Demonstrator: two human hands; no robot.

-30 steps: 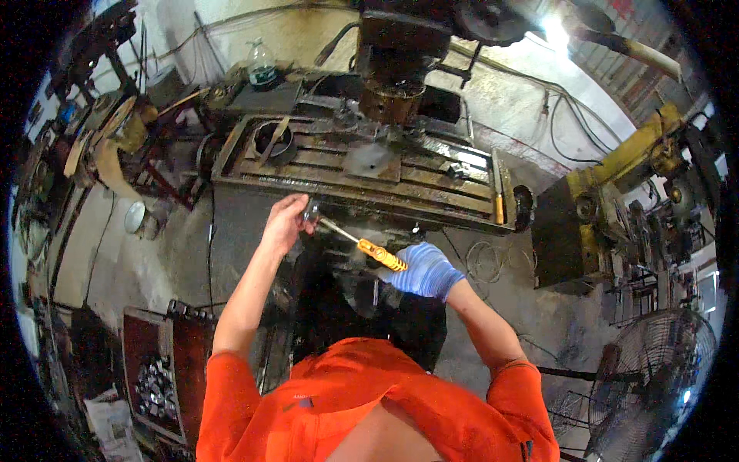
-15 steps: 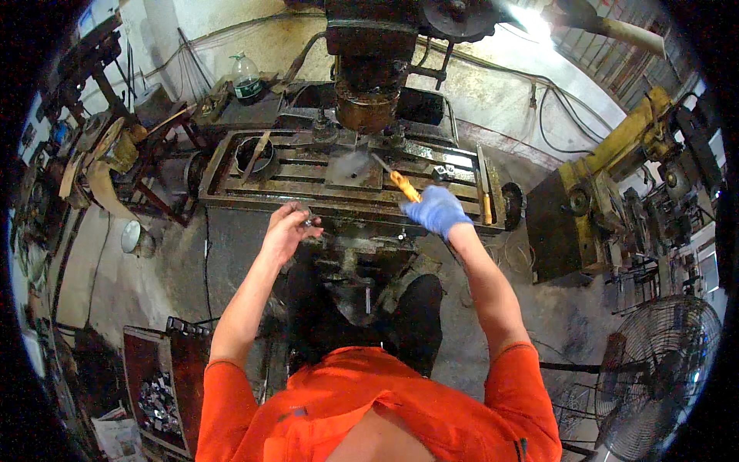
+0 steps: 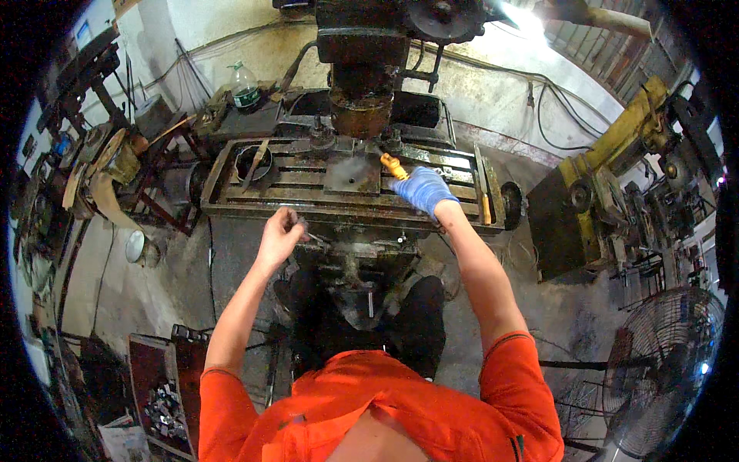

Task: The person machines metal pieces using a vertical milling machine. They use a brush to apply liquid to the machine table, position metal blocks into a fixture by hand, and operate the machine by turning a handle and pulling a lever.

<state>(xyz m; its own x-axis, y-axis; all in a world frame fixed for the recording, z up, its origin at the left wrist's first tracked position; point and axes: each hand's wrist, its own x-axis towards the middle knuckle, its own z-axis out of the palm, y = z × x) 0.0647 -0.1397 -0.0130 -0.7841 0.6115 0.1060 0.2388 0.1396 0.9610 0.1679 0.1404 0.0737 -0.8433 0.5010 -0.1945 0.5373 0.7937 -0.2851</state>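
Observation:
My right hand (image 3: pixel 425 191), in a blue glove, is closed around a yellow-handled tool (image 3: pixel 393 166) over the slotted machine table (image 3: pixel 300 195). I cannot make out the tool's working end. Left of it, a greyish hazy patch (image 3: pixel 350 171) lies over a flat plate in the middle of the table, under the dark machine head (image 3: pixel 362 108). My bare left hand (image 3: pixel 281 233) is just before the table's near edge, its fingers pinched together. Something small, thin and metallic seems to stick out from them; its kind is unclear.
A dark bucket (image 3: pixel 254 163) with a flat stick stands on the table's left. Another yellow-handled tool (image 3: pixel 486 208) lies along its right edge. A yellow machine (image 3: pixel 570 208) and a large fan (image 3: pixel 662 362) stand at right. A bin of metal pieces (image 3: pixel 165 408) is at lower left.
My right hand has moved left and slightly away from me with the yellow-handled tool, now covering the small metal blocks on the table. My left hand has turned, its fingers pointing lower.

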